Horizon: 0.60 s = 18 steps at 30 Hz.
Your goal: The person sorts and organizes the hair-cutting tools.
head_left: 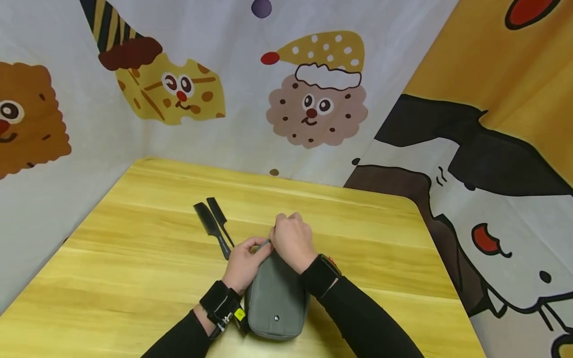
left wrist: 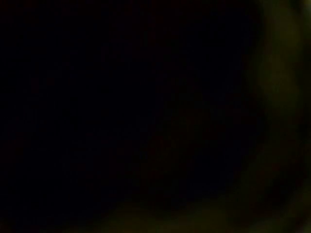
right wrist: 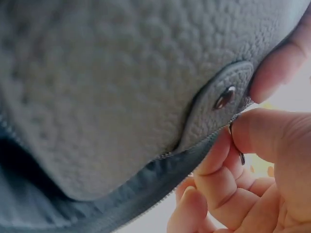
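A grey pebbled-leather zip pouch (head_left: pixel 277 293) lies on the table between my hands. My left hand (head_left: pixel 243 261) grips its far left end, thumb on top. At the far end my right hand (head_left: pixel 293 241) is closed with its knuckles up. In the right wrist view, its thumb and curled forefinger pinch the zipper pull (right wrist: pixel 242 158), whose dark metal tip pokes out. Beside that lies a leather tab (right wrist: pixel 209 116) with a metal stud. The zipper stands parted along a stretch, with dark lining (right wrist: pixel 150 187) showing. The left wrist view is nearly black.
Left of the pouch lie a wide black comb (head_left: pixel 207 219) and a thinner black tail comb (head_left: pixel 217 210), side by side. The wood-grain table (head_left: pixel 134 278) ends at a cartoon-printed curtain (head_left: pixel 241 144) behind and at both sides.
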Tool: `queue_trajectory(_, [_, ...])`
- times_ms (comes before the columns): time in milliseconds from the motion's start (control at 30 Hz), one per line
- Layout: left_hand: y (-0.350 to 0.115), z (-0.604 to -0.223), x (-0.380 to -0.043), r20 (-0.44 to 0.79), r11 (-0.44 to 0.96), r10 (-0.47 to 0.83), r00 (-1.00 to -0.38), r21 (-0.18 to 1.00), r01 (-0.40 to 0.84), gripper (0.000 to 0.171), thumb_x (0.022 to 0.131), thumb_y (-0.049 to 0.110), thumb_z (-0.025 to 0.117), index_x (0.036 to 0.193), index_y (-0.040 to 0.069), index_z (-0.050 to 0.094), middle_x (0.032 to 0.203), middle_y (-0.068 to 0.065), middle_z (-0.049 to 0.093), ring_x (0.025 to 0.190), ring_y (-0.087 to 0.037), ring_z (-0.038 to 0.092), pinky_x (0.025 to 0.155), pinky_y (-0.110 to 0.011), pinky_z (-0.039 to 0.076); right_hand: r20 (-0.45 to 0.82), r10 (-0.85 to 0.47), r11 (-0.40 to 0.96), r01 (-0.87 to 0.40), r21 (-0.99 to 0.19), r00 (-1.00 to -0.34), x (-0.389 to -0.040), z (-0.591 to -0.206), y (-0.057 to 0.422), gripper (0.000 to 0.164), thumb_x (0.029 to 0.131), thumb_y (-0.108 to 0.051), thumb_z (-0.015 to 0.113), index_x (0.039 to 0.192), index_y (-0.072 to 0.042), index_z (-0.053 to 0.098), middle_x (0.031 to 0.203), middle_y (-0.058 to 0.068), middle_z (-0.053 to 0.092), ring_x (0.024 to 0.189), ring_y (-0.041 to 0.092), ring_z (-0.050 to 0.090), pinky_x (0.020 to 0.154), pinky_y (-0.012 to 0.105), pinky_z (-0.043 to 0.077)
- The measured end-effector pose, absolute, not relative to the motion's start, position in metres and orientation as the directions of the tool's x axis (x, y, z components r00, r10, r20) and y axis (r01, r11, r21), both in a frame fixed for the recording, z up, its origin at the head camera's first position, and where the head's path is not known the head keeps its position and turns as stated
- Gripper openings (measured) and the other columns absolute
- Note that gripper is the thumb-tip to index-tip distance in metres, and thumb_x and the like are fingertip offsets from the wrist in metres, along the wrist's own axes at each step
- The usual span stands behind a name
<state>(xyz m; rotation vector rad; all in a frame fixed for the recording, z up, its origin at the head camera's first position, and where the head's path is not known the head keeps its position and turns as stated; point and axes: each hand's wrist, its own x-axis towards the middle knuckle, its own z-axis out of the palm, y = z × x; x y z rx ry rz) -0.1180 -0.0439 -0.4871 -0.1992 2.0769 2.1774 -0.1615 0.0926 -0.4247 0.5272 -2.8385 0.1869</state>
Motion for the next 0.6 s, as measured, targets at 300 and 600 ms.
queue_trajectory(300, [-0.0470,-0.4904,-0.1218,-0.174,0.023,0.047,-0.984,0.985,-0.173,0.025,0.102,0.036,0.075,0.115,0.015,0.074,0.099,-0.010,0.074,0.072,-0.016,0.070,0.067,-0.031,0.059,0.177,-0.334,0.925,-0.357,-0.126,-0.926,-0.1616,-0.4230,0.0969,0.023,0.108,-0.026,0.067,0.094,-0.008,0.068,0.062,0.003,0.050,0.059,0.020,0.056,0.046,0.029,0.038])
queue_trajectory(600, [-0.0508,-0.4900,-0.1196,-0.168,-0.002,0.047,-0.985,0.986,-0.168,0.021,0.101,0.031,0.076,0.102,0.011,0.073,0.079,-0.007,0.072,0.068,-0.017,0.068,0.064,-0.029,0.056,0.154,-0.339,0.903,-0.367,-0.222,-0.928,-0.1607,-0.4231,0.0944,0.024,0.105,-0.020,0.067,0.084,-0.009,0.061,0.059,0.000,0.043,0.046,0.015,0.041,0.044,0.026,0.028])
